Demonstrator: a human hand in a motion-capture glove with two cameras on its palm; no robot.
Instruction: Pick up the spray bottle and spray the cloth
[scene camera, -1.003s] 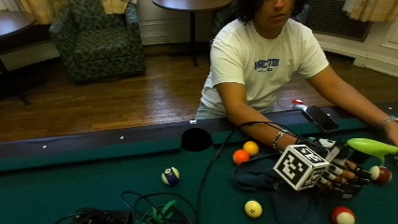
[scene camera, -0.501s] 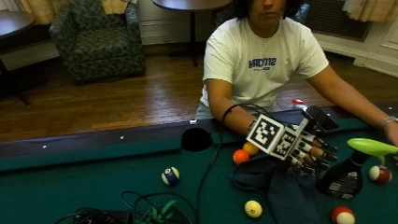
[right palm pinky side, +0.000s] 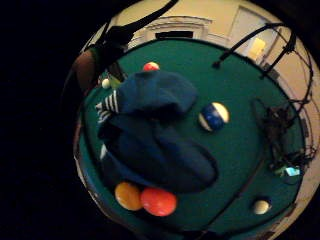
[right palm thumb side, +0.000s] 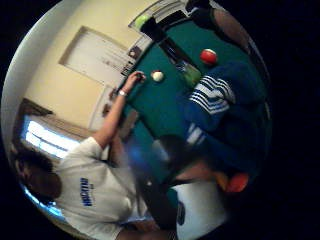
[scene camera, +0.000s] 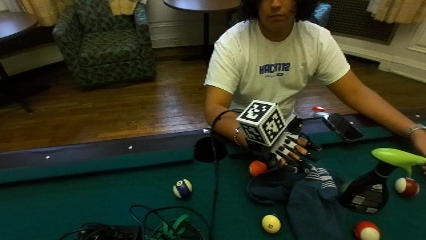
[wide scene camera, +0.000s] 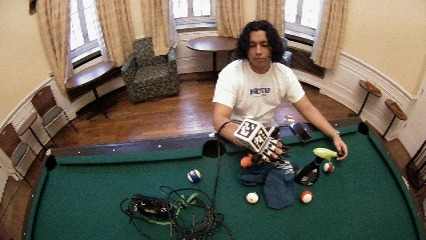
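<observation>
The spray bottle (scene camera: 365, 192), dark with a green trigger head, stands upright on the green felt at the right (wide scene camera: 309, 173). Just left of it lies the crumpled dark blue cloth (scene camera: 303, 196) with white stripes. It fills the middle of the little finger side palm view (right palm pinky side: 150, 135) and shows in the thumb side view (right palm thumb side: 227, 115). My gloved right hand (scene camera: 291, 146) hovers above the cloth's edge nearest the person, close to the rail (wide scene camera: 267, 145). Its fingers are spread and relaxed and hold nothing. It is well apart from the bottle.
An orange ball (scene camera: 258, 167) touches the cloth. A blue striped ball (scene camera: 182, 188), a yellow ball (scene camera: 271, 223) and two red-and-white balls (scene camera: 406, 186) lie around. A phone (scene camera: 343, 126) rests on the rail. A cable tangle (scene camera: 150, 230) sits at front left, and a corner pocket (scene camera: 211, 149) beside my wrist.
My right hand has moved left and up, from beside the spray bottle to above the cloth's near edge. The bottle has stayed standing where it was.
</observation>
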